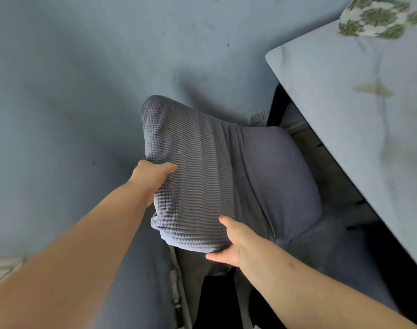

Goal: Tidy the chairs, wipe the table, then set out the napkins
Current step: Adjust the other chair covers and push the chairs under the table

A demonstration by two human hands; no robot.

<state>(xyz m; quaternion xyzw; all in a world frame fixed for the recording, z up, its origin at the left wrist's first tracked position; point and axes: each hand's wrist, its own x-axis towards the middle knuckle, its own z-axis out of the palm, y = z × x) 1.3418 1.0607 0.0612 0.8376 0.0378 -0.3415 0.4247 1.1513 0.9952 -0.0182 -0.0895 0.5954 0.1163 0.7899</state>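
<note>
The work looks to be in its first stage, the tidying of the chairs. A chair (202, 150) in a grey waffle-knit cover stands just beside the long edge of the bench (333, 74), its seat turned toward the bench and seemingly not yet tucked beneath it. The left hand (152, 176) grasps the top of the backrest on the side farther from the bench, thumb on the front and fingers hidden behind. The right hand (231, 243) clasps the backrest's other top corner, thumb on the front and fingers curled underneath. By my reckoning the wiping is still to come, since a yellowish stain (373, 89) and faint streaks mark the bench top. A green-and-white patterned cloth (378, 17) lies crumpled near the bench's far corner. No napkins are laid out on the part of the bench in view.
</note>
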